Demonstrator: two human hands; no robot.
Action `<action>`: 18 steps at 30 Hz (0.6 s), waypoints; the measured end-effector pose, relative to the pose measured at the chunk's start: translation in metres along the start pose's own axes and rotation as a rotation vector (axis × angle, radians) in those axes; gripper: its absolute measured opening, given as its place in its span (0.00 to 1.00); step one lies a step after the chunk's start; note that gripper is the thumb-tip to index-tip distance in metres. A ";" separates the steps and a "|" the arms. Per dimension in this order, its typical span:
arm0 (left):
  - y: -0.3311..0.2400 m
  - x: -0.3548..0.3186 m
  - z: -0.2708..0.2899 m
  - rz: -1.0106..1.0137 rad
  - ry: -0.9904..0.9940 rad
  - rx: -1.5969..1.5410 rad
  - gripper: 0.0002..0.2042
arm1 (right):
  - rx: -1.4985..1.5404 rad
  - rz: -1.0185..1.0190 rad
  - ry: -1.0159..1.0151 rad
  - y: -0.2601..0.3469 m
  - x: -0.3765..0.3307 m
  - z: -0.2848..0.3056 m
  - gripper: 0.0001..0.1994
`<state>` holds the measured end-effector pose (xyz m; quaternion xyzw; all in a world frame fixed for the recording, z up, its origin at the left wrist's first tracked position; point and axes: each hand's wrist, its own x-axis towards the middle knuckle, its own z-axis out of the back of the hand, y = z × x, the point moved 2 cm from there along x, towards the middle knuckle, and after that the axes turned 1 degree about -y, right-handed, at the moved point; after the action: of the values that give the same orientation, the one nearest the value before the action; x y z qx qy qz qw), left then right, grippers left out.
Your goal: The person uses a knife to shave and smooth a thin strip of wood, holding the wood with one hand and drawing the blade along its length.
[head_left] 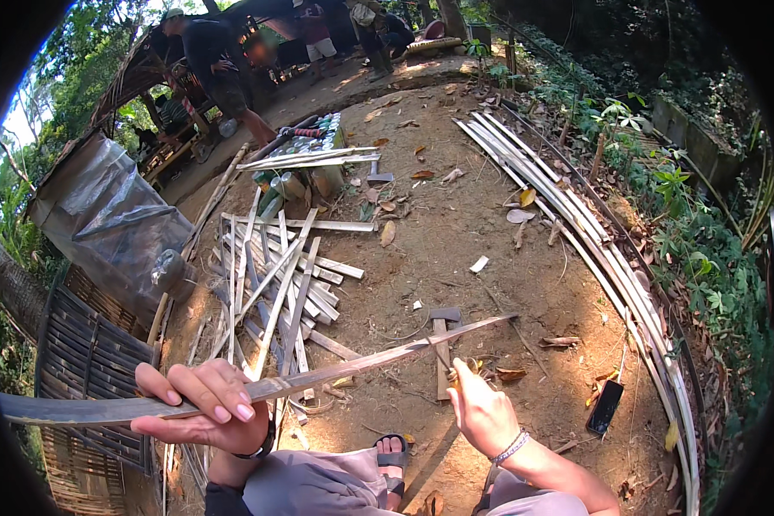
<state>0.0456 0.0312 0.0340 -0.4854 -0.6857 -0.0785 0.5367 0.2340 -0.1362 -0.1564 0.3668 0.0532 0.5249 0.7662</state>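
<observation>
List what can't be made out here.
All in the head view:
Left end of the strip: cut off by the dark lens rim.
Stretch in the grip of the left hand: covered by its fingers.
Whether the right hand holds anything: hidden by the hand itself.
Part of the axe-like tool: hidden behind the strip.
Phone screen: too small and dark.

- Here's a black phone (605,407), lying on bare soil (434,267)!
- Over left, translucent plastic sheeting (112,206) (wrinkled, catching the light)!
- Far back, a person (206,60) stands; green plants (675,185) crowd the right!
</observation>
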 end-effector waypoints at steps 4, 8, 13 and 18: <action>-0.006 0.007 -0.017 -0.023 0.114 0.005 0.22 | -0.223 -0.153 0.005 -0.030 0.009 0.007 0.17; -0.001 -0.001 -0.014 -0.036 0.133 -0.109 0.23 | -0.228 -0.154 -0.012 -0.034 0.001 0.008 0.19; -0.003 0.000 -0.010 -0.024 0.046 -0.067 0.23 | -0.011 0.006 -0.114 -0.031 -0.004 0.016 0.21; -0.005 0.002 -0.011 -0.045 0.125 -0.087 0.23 | -0.062 -0.086 -0.095 -0.042 -0.010 0.006 0.24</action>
<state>0.0491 0.0227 0.0419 -0.4872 -0.6575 -0.1503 0.5547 0.2647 -0.1554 -0.1810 0.3648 0.0163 0.4749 0.8007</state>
